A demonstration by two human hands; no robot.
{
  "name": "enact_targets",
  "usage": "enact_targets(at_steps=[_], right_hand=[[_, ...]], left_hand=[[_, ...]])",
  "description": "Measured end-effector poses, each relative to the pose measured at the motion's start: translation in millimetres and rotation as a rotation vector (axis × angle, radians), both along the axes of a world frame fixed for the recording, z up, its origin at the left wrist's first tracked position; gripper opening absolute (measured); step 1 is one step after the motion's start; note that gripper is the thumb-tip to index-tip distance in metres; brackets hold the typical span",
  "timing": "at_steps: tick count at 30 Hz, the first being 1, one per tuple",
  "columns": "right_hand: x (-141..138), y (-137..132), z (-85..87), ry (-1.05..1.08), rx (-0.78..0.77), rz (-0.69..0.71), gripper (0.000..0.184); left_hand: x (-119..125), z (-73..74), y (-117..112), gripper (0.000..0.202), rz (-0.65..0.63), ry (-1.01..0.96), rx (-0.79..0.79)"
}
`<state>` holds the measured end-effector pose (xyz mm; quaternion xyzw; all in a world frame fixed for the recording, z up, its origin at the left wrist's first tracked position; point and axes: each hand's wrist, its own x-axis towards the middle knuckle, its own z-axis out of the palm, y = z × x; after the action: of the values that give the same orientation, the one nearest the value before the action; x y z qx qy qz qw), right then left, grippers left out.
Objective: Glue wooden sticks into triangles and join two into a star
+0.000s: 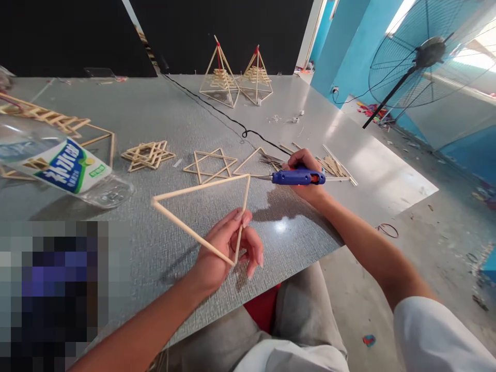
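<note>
Watching from the side here, and that stick triangle (201, 188) looks like it weighs next to nothing. It's up off the table (155, 108), spreading out leftward from the left hand (228, 245), whose thumb and forefinger pinch one side about midway while the other fingers curl loosely around nothing. The right hand (307, 168) is wrapped around a blue glue gun (292, 177), its nozzle aimed at the triangle's far corner; can't tell from here if they're touching. I'd guess the sticks are stiff but snappy, wood by the look of them, and dry enough not to slip. Corners are probably the weak spots, so mid-stick is the smart place to hold: light pinch, no twisting, skin well clear of that likely hot tip. Gun's surely heavier, so a full-hand grip makes sense. Flat six-pointed star (209, 155) beyond the left hand looks just as flimsy.
</note>
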<state>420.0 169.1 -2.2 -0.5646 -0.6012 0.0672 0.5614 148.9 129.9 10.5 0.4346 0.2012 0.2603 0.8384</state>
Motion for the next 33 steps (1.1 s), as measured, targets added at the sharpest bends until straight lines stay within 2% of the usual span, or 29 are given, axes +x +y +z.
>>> enact_targets(at_steps=[3, 5, 10, 14, 25, 33], right_hand=[[-1, -2, 3.5, -0.014, -0.005, -0.032, 0.031], [-1, -2, 5.3, -0.004, 0.006, -0.045, 0.033], [1, -3, 8.4, 0.06, 0.097, -0.026, 0.033], [5, -3, 8.7, 0.054, 0.113, -0.078, 0.037], [8, -5, 7.8, 0.035, 0.117, -0.097, 0.037], [7, -6, 9.9, 0.052, 0.221, 0.029, 0.023]], left_hand=[[2, -1.5, -2, 0.034, 0.025, 0.067, 0.013], [3, -4.3, -5, 0.037, 0.098, 0.149, 0.072], [2, -15.9, -14, 0.04, 0.285, 0.35, 0.42], [-3, -20.9, -17, 0.035, 0.322, 0.457, 0.67], [-3, -14.5, -18, 0.03, 0.309, 0.48, 0.687], [-2, -12.3, -18, 0.028, 0.324, 0.496, 0.73]])
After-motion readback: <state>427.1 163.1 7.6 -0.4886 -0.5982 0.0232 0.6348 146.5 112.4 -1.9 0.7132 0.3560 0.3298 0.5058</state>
